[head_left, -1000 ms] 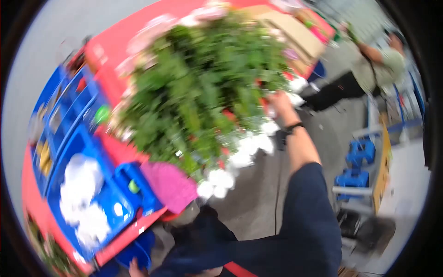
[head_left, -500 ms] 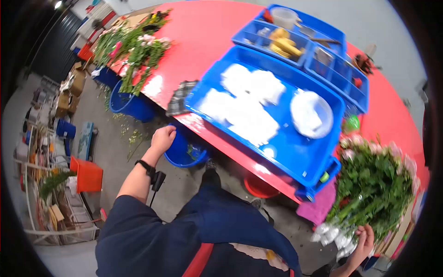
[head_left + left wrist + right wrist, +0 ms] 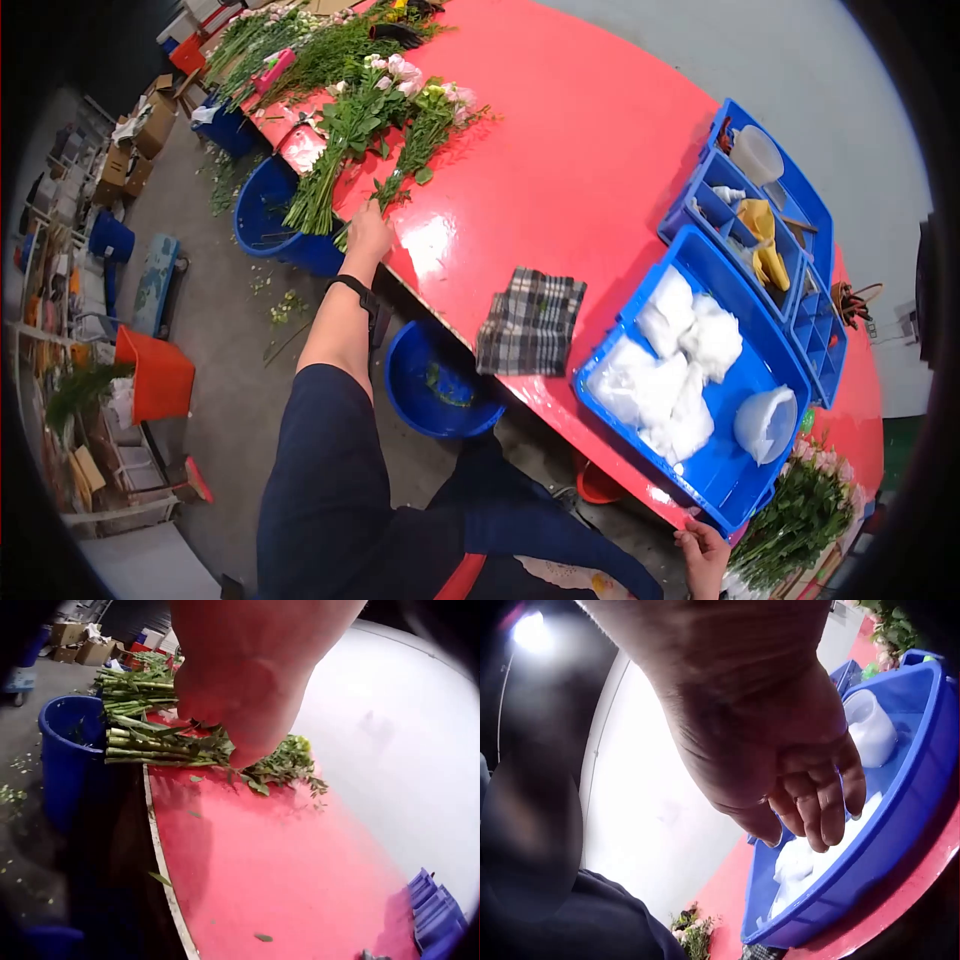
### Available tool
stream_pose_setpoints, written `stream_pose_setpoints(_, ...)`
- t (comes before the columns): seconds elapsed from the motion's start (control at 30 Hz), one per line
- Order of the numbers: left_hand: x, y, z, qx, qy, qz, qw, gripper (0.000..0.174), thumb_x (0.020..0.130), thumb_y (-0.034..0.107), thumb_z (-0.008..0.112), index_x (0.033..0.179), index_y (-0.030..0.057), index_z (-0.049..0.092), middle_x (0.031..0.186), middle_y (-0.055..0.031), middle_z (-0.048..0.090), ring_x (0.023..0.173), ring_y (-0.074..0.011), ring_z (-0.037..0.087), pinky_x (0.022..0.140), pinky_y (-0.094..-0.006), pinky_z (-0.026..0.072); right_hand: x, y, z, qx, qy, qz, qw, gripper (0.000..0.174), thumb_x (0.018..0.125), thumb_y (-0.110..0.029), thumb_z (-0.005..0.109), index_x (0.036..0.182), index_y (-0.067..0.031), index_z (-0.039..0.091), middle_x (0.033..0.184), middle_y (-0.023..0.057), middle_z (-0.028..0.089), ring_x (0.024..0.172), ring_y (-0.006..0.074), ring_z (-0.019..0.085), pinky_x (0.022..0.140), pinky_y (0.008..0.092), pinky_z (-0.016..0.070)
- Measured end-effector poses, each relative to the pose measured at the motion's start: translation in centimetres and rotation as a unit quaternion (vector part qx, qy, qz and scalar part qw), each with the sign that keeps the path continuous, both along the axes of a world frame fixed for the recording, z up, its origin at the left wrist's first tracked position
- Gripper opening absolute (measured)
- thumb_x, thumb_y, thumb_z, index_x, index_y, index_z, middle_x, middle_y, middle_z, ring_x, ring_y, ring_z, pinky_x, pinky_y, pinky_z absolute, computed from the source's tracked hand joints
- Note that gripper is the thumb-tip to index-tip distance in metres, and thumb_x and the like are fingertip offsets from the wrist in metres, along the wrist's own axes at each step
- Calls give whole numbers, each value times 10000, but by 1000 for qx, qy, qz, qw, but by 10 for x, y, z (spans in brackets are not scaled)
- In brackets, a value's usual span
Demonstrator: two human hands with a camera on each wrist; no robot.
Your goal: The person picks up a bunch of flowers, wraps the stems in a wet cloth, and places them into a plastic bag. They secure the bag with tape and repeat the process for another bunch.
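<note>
My left hand (image 3: 370,235) is at the table's near edge, fingers and thumb around the leafy stems of a small bunch of pale pink flowers (image 3: 432,135). In the left wrist view the hand (image 3: 251,705) bends down over the bunch, its cut stems (image 3: 150,746) poking past the table edge; the palm side is hidden. Close beside lies another bunch of pale pink flowers (image 3: 350,140). My right hand (image 3: 705,555) hangs by the near corner of a blue tray (image 3: 725,400), fingers loosely bent and holding nothing. The right wrist view shows that hand (image 3: 787,765) overlapping the tray.
White cotton-like wads (image 3: 650,385) and a white tub (image 3: 766,425) lie in the tray. A compartment organizer (image 3: 745,215) stands behind it. On the red table (image 3: 520,130) is a checked cloth (image 3: 530,322). Blue buckets (image 3: 430,385) stand below the edge; more pink roses (image 3: 800,520) lie right.
The view has swung left, from the large rose pile to the small bunches. My left hand has moved up from above the bucket to a bunch; my right hand has come away from the roses.
</note>
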State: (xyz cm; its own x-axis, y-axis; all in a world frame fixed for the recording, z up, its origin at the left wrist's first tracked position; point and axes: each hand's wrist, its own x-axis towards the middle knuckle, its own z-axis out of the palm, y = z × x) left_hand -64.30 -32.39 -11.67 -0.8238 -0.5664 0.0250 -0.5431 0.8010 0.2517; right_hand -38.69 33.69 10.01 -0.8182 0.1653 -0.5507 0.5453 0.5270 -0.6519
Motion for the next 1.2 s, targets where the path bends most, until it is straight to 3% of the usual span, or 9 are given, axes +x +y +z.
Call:
stream_pose_setpoints(0.2, -41, -11, -4, 32, -106, 104, 988, 668, 763, 276, 714, 1328, 73, 423, 1280, -157, 522, 1224, -342, 471, 1059, -448, 322, -43, -70, 10, 87, 13, 139, 986, 314, 904, -151, 636, 1175, 6, 615, 972, 99, 677, 872, 160, 624, 810, 266, 483)
stream_pose_setpoints(0.33, -57, -17, -11, 67, -29, 84, 994, 427, 744, 288, 716, 1060, 16, 626, 1055, -203, 632, 1009, -357, 617, 867, -445, 487, -46, -95, -10, 36, 51, 83, 995, 228, 843, -89, 650, 1010, 64, 631, 793, 72, 676, 677, 118, 609, 649, 245, 489)
stream_pose_setpoints(0.47, -61, -13, -25, 279, 93, 70, 953, 290, 724, 185, 697, 924, -18, 643, 832, -181, 662, 801, -316, 665, 717, -423, 524, -70, -125, -2, 93, 56, 201, 974, 242, 838, -103, 655, 1033, 38, 629, 858, 130, 674, 777, 197, 643, 712, 294, 499)
stream_pose_setpoints(0.6, -26, 39, 26, 674, 154, 69, 719, 194, 775, 61, 629, 962, 14, 605, 741, -62, 588, 693, -185, 614, 604, -342, 513, -98, -159, -29, 98, 109, 316, 938, 238, 805, -147, 688, 967, 18, 630, 846, 187, 633, 807, 349, 621, 709, 378, 496)
stream_pose_setpoints(0.7, 4, 91, 52, 816, 180, 24, 549, 204, 803, 21, 596, 1006, 17, 578, 776, -63, 583, 736, -216, 631, 639, -353, 535, -124, -196, -59, 31, 165, 366, 915, 319, 796, -219, 713, 997, 15, 630, 920, 204, 639, 869, 371, 619, 751, 412, 494)
stream_pose_setpoints(0.83, 46, 153, 89, 868, 118, -68, 477, 246, 855, 82, 601, 1075, -18, 553, 1010, -184, 654, 885, -256, 662, 750, -372, 567, -156, -255, -70, -93, 164, 332, 924, 835, 728, -436, 765, 1281, 102, 445, 1233, 293, 532, 1159, 389, 533, 970, 397, 429)
stream_pose_setpoints(0.9, 64, 182, 103, 866, 116, -84, 478, 249, 851, 57, 598, 1085, -17, 555, 984, -156, 650, 919, -255, 654, 781, -384, 561, -160, -270, -76, -103, 153, 325, 928, 973, 711, -491, 759, 1333, 139, 353, 1293, 317, 476, 1197, 394, 506, 990, 389, 412)
stream_pose_setpoints(1.07, 112, 227, 147, 830, 135, -113, 530, 275, 866, 41, 593, 1126, -33, 537, 963, -119, 651, 937, -242, 653, 815, -371, 550, -140, -254, -79, -147, 110, 349, 919, 434, 795, -314, 685, 1020, 40, 575, 815, 241, 624, 779, 331, 647, 697, 411, 481)
stream_pose_setpoints(1.2, 168, 222, 193, 190, 131, -269, 935, 237, 775, 121, 737, 963, 17, 636, 972, -112, 632, 867, -273, 654, 734, -345, 523, -132, -218, -64, -255, 97, 395, 877, 265, 812, -200, 623, 945, 28, 598, 766, 232, 615, 692, 341, 620, 646, 406, 465)
